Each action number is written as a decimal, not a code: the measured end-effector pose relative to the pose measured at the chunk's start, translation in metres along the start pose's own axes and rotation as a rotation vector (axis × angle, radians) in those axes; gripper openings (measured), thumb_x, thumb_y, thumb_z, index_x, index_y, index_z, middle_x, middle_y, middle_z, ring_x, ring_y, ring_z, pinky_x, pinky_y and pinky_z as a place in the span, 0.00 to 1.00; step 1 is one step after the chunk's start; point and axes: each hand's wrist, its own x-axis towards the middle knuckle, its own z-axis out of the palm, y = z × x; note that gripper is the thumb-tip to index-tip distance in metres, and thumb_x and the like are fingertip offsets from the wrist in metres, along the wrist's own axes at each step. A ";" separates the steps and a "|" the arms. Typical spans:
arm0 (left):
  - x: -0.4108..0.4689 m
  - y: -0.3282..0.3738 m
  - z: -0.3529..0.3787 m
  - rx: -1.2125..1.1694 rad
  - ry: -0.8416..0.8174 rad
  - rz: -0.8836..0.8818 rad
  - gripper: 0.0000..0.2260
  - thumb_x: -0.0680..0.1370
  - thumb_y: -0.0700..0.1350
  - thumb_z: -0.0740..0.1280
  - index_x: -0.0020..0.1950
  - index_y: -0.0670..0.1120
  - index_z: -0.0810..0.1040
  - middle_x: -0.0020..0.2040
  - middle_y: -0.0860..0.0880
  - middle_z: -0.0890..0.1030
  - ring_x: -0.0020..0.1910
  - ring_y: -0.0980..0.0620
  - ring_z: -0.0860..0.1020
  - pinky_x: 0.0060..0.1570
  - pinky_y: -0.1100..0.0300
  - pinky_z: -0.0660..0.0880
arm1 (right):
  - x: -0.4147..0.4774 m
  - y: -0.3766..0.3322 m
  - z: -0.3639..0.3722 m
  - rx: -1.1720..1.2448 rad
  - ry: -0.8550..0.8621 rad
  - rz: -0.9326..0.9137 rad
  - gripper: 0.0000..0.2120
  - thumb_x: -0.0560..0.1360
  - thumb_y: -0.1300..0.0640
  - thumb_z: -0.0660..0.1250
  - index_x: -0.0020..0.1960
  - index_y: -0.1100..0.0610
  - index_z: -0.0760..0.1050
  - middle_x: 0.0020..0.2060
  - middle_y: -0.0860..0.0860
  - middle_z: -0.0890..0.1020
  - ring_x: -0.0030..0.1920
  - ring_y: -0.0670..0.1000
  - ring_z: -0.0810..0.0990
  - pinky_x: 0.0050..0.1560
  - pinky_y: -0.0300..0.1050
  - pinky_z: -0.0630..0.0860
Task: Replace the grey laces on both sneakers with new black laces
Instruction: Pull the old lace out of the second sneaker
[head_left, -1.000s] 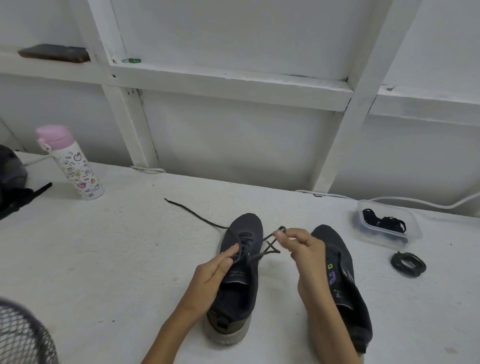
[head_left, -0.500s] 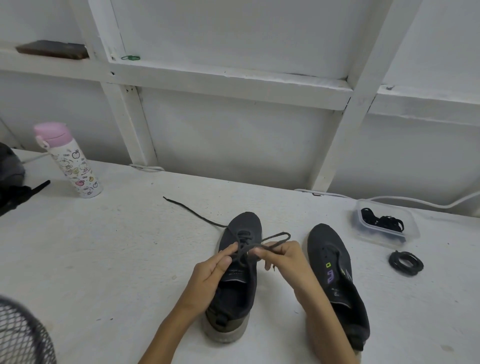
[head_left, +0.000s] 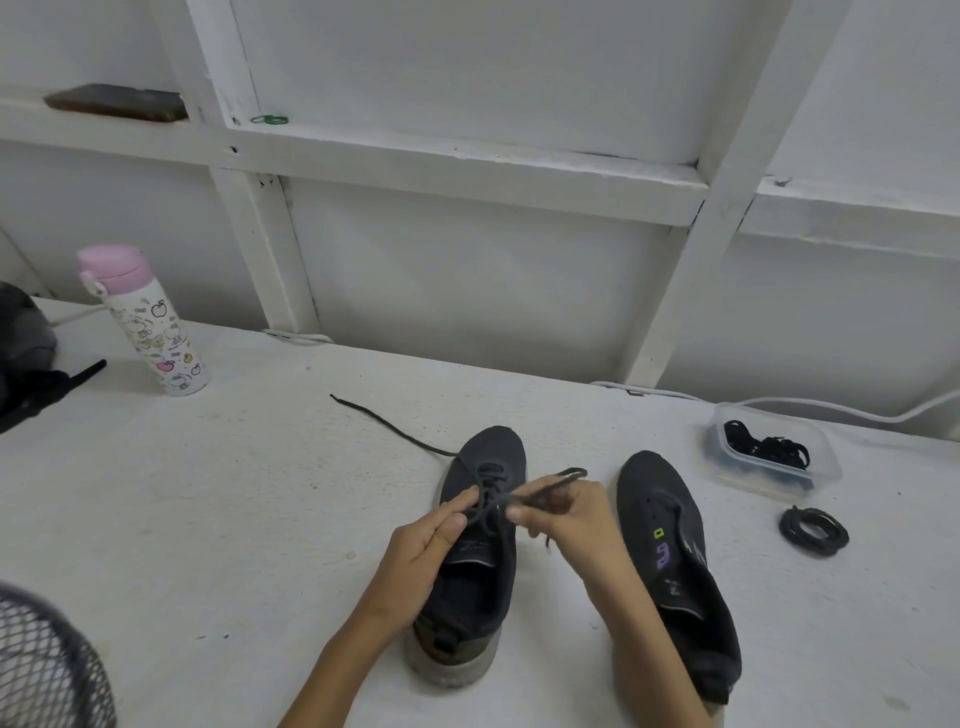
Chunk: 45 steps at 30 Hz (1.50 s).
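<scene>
Left hand (head_left: 431, 540), right hand (head_left: 566, 514) on lace (head_left: 550, 480)

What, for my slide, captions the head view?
Left hand and right hand pinch a dark lace over a dark fabric sneaker.

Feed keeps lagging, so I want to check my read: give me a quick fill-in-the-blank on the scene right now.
1. The left hand and right hand both pinch the dark grey lace of the dark knit sneaker on the person's ____ side.
2. The clear plastic container holds ____ laces.
3. The white patterned bottle has a ____ lid.
Missing words: left; black; pink.
</scene>
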 end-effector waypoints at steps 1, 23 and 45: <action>0.000 0.000 0.000 -0.001 0.000 -0.002 0.19 0.78 0.51 0.61 0.68 0.51 0.74 0.64 0.59 0.78 0.65 0.63 0.73 0.62 0.71 0.69 | 0.001 -0.002 -0.001 0.029 0.066 -0.024 0.07 0.68 0.72 0.73 0.43 0.63 0.83 0.30 0.52 0.83 0.30 0.44 0.77 0.32 0.34 0.71; -0.001 0.001 0.002 -0.043 -0.003 -0.018 0.19 0.78 0.50 0.61 0.68 0.50 0.75 0.64 0.59 0.78 0.66 0.64 0.72 0.63 0.72 0.68 | 0.000 0.005 -0.001 0.021 0.053 0.015 0.08 0.71 0.57 0.75 0.39 0.61 0.82 0.29 0.49 0.80 0.32 0.44 0.75 0.35 0.30 0.72; -0.002 0.004 0.000 -0.003 0.004 -0.013 0.20 0.78 0.51 0.60 0.69 0.49 0.74 0.65 0.59 0.78 0.67 0.62 0.73 0.68 0.63 0.68 | -0.004 0.021 0.013 0.144 0.198 -0.033 0.08 0.77 0.61 0.69 0.39 0.63 0.77 0.27 0.50 0.78 0.26 0.47 0.72 0.27 0.35 0.66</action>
